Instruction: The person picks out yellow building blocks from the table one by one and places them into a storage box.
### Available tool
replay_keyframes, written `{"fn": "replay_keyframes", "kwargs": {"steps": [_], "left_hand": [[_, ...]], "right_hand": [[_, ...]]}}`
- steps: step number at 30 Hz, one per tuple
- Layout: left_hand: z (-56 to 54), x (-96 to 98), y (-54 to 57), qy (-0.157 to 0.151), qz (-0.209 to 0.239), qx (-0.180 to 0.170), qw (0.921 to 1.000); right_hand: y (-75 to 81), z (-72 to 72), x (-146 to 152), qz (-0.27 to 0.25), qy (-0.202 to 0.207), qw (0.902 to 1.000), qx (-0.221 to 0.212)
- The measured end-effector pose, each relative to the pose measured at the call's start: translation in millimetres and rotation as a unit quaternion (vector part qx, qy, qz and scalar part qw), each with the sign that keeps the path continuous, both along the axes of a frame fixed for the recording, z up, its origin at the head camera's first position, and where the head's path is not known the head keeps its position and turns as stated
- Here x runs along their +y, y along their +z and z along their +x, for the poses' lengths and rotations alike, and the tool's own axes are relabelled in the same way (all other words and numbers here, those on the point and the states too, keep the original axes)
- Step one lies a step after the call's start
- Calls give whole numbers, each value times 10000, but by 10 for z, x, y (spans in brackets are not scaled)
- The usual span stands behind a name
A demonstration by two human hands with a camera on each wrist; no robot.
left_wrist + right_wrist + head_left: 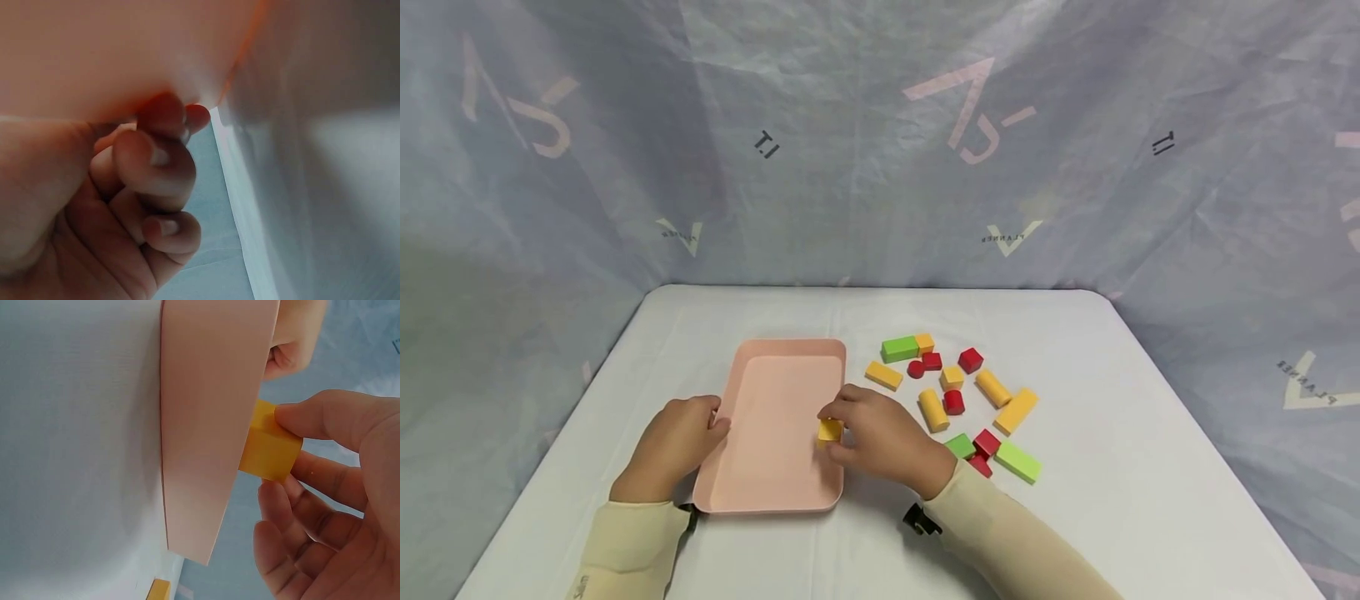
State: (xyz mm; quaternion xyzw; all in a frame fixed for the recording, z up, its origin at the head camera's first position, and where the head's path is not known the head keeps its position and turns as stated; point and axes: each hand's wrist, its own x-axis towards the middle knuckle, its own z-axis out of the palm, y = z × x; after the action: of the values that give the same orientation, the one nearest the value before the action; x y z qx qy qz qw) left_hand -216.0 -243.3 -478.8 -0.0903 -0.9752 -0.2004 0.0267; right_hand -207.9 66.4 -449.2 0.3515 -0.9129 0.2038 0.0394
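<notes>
A shallow pink tray (778,400) lies on the white table. My left hand (672,443) grips its left rim; in the left wrist view the curled fingers (159,165) lie against the tray's wall. Over the tray's right side, my right hand (883,435) pinches a yellow cube (830,430) between thumb and fingers. The right wrist view has the cube (272,450) at the height of the tray's rim, partly hidden behind its wall (209,425).
Right of the tray lie scattered blocks: a green block (900,349), a yellow cylinder (933,410), a red cube (971,360), a yellow block (1017,411), a light green block (1018,462) and several others. A grey printed curtain (850,208) hangs behind the table.
</notes>
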Motion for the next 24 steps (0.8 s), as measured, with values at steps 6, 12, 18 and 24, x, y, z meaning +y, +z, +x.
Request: {"fn": "replay_keyframes", "kwargs": {"steps": [6, 12, 18, 24], "left_hand": [[6, -16, -18, 35, 19, -58, 10000], [7, -8, -20, 50, 48, -100, 9999], [3, 5, -22, 8, 33, -28, 10000], [5, 0, -24, -3, -19, 0, 10000]], "right_hand": [[-57, -1, -60, 205, 110, 9995, 220], [-144, 9, -123, 414, 302, 9982, 303], [-193, 18, -135, 503, 229, 9977, 385], [-226, 38, -144, 606, 274, 9956, 660]]}}
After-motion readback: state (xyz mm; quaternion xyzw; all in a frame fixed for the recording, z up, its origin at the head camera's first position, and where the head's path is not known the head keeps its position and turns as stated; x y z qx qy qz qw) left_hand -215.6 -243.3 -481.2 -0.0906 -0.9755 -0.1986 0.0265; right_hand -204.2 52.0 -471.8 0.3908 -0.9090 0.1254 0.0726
